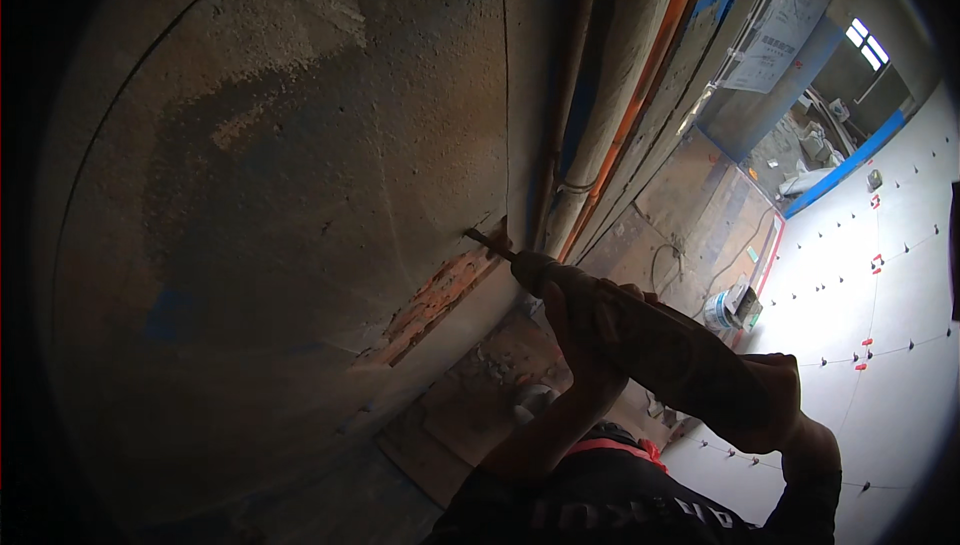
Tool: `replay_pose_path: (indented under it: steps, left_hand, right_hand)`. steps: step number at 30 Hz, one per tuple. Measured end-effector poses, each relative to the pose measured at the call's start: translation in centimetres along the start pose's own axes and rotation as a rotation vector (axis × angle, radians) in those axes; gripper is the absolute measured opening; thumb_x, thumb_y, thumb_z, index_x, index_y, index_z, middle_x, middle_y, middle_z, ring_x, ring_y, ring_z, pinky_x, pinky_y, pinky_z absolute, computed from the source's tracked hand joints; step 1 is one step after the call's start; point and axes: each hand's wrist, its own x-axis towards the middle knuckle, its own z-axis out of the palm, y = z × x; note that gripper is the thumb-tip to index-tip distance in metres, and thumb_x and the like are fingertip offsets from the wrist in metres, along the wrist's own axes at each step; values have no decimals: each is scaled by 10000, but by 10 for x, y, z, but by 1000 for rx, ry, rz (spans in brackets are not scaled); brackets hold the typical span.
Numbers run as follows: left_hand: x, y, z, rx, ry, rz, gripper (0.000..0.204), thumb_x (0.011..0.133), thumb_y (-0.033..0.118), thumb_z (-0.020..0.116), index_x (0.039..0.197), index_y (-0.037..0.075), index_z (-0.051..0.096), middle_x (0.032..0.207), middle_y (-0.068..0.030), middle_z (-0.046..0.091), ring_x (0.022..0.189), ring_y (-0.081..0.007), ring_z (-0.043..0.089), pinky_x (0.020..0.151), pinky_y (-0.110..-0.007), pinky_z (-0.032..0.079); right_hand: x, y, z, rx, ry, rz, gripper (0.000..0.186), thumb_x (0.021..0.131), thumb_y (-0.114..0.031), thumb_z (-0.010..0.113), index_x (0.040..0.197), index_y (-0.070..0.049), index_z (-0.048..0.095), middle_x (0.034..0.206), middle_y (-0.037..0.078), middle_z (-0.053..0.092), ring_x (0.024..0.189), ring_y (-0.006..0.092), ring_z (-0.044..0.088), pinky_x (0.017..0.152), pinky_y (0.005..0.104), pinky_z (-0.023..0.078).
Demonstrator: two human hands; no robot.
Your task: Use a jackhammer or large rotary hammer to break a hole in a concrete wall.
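My left hand point(585, 340) is wrapped round the front of a long, dark power tool point(660, 355), below its nose. My right hand point(775, 405) grips the rear handle at the lower right. The tool's steel bit point(485, 240) points up-left, its tip at the rough concrete wall point(310, 165), just left of the upper end of a chipped-out strip point(435, 305) showing reddish brick. Whether the tip is touching or slightly off the surface I cannot tell.
Vertical pipes point(645, 85) run beside the wall. A boarded floor point(680, 200) holds cable and a white bucket point(725, 310). A pale tiled floor point(840, 325) with small spacers lies right. A doorway point(830, 135) shows rubble beyond. Debris point(500, 370) lies below the wall.
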Motion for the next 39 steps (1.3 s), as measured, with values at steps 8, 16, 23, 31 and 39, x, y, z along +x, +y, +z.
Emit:
replay_pose_path:
  steps: [8, 16, 23, 31, 39]
  left_hand:
    - [-13, -5, -9, 45, 75, -36, 876, 988, 811, 392, 1338, 56, 668, 1353, -211, 677, 1281, -324, 652, 1200, -514, 427]
    - [-165, 9, -138, 909, 1225, 24, 666, 961, 688, 635, 1177, 60, 692, 1061, -104, 716, 950, -201, 706, 907, -347, 573]
    - [-194, -25, -82, 570, 1156, 152, 701, 967, 712, 590, 1135, 38, 683, 984, -105, 731, 908, -256, 724, 874, -402, 595]
    - [-164, -27, 28, 702, 816, 276, 706, 973, 771, 487, 1062, 97, 679, 964, -149, 716, 980, -344, 713, 963, -495, 558]
    - [-187, 10, 52, 608, 872, 293, 741, 981, 761, 491, 1060, 50, 686, 981, -148, 724, 974, -329, 722, 938, -473, 576]
  right_hand:
    - [-40, 35, 48, 73, 158, 83, 332, 754, -107, 832, 1043, 29, 737, 868, 152, 764, 744, 301, 781, 645, 364, 596]
    - [-206, 174, 238, 504, 253, 456, 301, 786, -182, 875, 987, 12, 763, 940, 163, 784, 849, 192, 762, 738, 351, 580]
    - [-191, 134, 188, 489, 47, 270, 260, 774, -168, 866, 946, -6, 757, 892, 153, 772, 806, 230, 772, 729, 348, 585]
    - [-139, 76, 139, 390, -20, -13, 305, 732, -138, 845, 989, 3, 762, 942, 192, 776, 834, 352, 782, 738, 397, 609]
    - [-115, 65, 173, 410, -110, -138, 331, 702, -160, 842, 975, 9, 762, 936, 201, 772, 806, 360, 779, 725, 406, 608]
